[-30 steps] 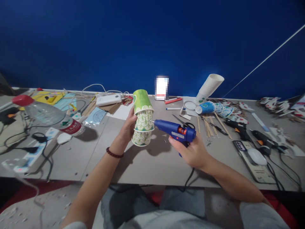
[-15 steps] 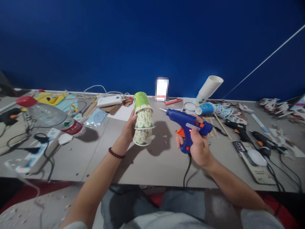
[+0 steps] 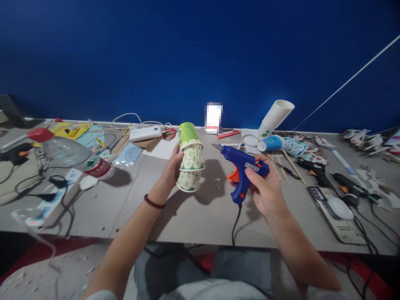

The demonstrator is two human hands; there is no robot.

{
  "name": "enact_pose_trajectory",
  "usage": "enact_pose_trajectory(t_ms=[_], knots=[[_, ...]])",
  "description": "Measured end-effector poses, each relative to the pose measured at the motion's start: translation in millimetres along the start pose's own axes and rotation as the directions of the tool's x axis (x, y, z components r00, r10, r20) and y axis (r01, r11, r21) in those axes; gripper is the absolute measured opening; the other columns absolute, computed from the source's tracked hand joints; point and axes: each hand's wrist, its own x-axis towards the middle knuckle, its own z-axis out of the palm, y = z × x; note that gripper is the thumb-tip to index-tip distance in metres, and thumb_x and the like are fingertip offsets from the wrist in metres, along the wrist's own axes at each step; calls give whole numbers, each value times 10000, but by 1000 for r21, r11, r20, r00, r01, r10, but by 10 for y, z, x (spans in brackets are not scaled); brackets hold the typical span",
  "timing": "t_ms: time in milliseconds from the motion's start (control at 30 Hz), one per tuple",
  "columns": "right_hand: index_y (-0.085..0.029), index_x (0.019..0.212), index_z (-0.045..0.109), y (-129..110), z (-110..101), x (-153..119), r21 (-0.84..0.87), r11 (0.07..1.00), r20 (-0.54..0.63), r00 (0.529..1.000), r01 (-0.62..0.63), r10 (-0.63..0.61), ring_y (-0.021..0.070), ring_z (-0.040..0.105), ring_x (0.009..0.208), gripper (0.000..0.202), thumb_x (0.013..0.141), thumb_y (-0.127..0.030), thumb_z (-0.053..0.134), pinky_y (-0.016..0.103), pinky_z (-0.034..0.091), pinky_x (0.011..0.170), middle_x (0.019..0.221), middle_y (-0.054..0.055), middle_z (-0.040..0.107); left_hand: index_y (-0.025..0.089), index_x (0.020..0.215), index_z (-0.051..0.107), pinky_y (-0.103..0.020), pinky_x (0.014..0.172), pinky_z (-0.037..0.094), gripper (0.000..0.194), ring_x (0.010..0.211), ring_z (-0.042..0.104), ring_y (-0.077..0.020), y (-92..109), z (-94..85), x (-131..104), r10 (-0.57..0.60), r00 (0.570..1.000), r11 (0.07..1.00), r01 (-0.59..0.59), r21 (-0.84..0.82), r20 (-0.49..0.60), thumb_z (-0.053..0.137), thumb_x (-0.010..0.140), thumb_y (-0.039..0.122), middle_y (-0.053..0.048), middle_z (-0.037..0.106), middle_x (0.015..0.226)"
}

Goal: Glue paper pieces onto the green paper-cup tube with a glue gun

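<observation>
My left hand (image 3: 173,168) is closed around the left side of a column of green-patterned paper cups (image 3: 191,157), held tilted slightly above the table. The top cup is solid green; those below carry a white and green scale pattern. A blue hot glue gun (image 3: 245,166) with an orange trigger is gripped in my right hand (image 3: 265,183). Its nozzle points left toward the cups, with a gap between them. My right thumb lies along the gun's side, and its cord hangs down to the table edge.
On the left lie a plastic bottle (image 3: 73,154) with a red cap and a power strip (image 3: 54,204). At right are stacked white cups (image 3: 276,117), blue-patterned cups (image 3: 281,144), a phone (image 3: 336,216) bearing a white case, and black glue guns (image 3: 315,171). A lit screen (image 3: 213,118) stands against the wall.
My right hand has shifted its hold on the glue gun, which has turned slightly and sits a little lower. The left hand still holds the cups in much the same place.
</observation>
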Motion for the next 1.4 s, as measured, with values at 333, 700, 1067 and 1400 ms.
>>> enact_pose_trajectory(t_ms=[333, 700, 1067, 1400], knots=[[-278, 934, 320, -118, 21, -73, 39, 988, -14, 989, -148, 149, 182, 697, 538, 427, 796, -384, 710, 302, 599, 476, 765, -52, 658, 256, 1318, 463, -399, 905, 521, 624, 1104, 606, -270, -24, -7, 1, 8, 1000, 997, -9, 73, 14, 680, 753, 403, -80, 615, 1252], [-282, 954, 323, -114, 78, -116, -19, 977, 85, 974, -211, 212, 175, 704, 616, 417, 799, -364, 701, 265, 576, 456, 861, -46, 587, 261, 1333, 465, -408, 895, 523, 615, 1087, 609, -272, -15, -6, -15, 7, 1000, 999, -8, 52, 16, 675, 768, 386, -81, 617, 1230], [-278, 934, 307, -85, 115, -140, -35, 980, 72, 977, -197, 199, 174, 706, 641, 418, 804, -366, 694, 237, 564, 450, 854, -45, 565, 267, 1317, 474, -419, 883, 527, 586, 1070, 614, -266, -19, -13, -13, 16, 999, 999, -17, 30, 40, 672, 776, 371, -75, 618, 1215], [-272, 948, 336, -83, 110, -159, -56, 985, 79, 983, -161, 165, 169, 708, 657, 371, 827, -348, 679, 237, 570, 474, 856, -40, 552, 265, 1288, 501, -437, 945, 491, 569, 1110, 596, -270, -28, -16, 6, 30, 999, 998, -31, 54, 19, 679, 761, 385, -71, 624, 1201]])
